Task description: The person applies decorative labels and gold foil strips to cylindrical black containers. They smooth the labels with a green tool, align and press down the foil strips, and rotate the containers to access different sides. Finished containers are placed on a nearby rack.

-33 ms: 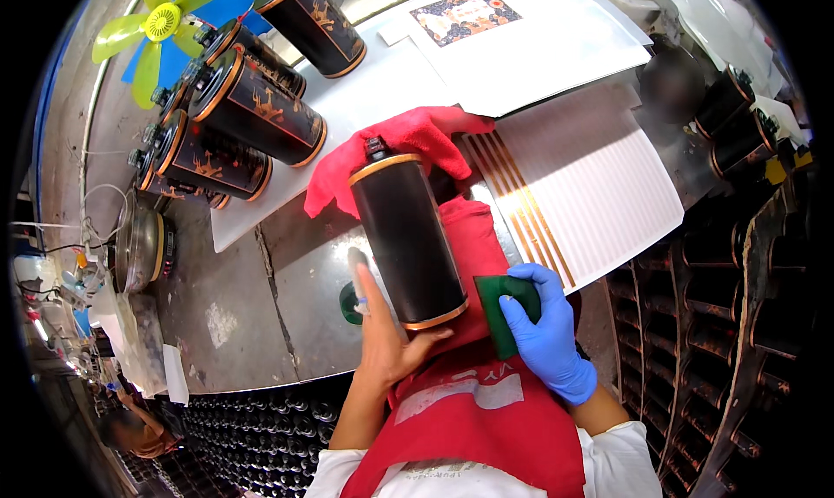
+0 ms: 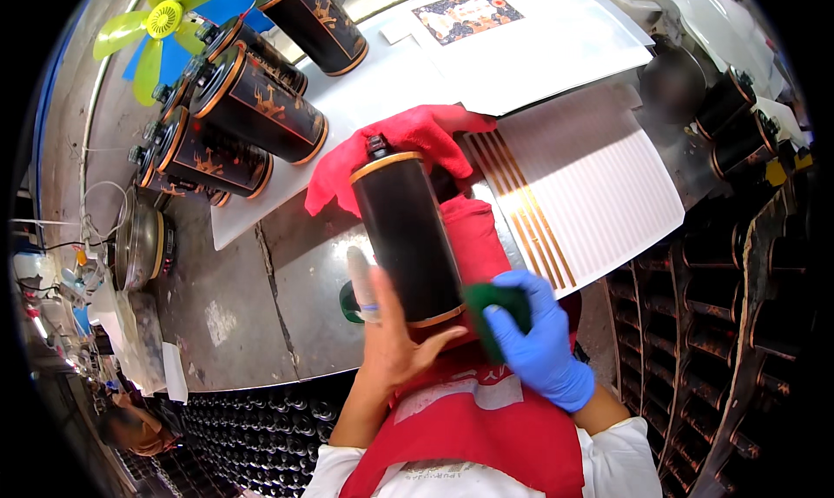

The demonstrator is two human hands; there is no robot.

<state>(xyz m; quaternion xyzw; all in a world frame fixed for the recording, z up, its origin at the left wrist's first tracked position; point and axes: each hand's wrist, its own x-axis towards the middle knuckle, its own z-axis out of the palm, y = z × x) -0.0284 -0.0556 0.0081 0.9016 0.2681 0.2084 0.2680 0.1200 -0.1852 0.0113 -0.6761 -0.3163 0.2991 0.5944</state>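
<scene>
A plain black bottle [image 2: 404,237] with copper-coloured bands and a dark neck lies tilted on red cloth [image 2: 408,133], its base toward me. Along its lower left side is my left hand [image 2: 391,341], bare, fingers stretched and thumb spread below the base. A pale, semi-clear cover with a blue band sits on one finger. My right hand [image 2: 543,350], in a blue glove, pinches a flat dark-green scraper [image 2: 495,311], blurred by motion. The scraper's left edge is at the bottle's lower right side. Part of another green piece [image 2: 349,302] shows beside my left fingers.
A white sheet [image 2: 599,168] carrying gold strips lies at the right. Several decorated black bottles [image 2: 261,107] stand at the left near a green fan [image 2: 163,18]. Racks of dark bottles [image 2: 730,324] fill the right side. Another person [image 2: 135,424] is at far lower left.
My right hand and the green scraper have moved left against the bottle's lower side. My left hand has shifted slightly, its thumb reaching further right below the base.
</scene>
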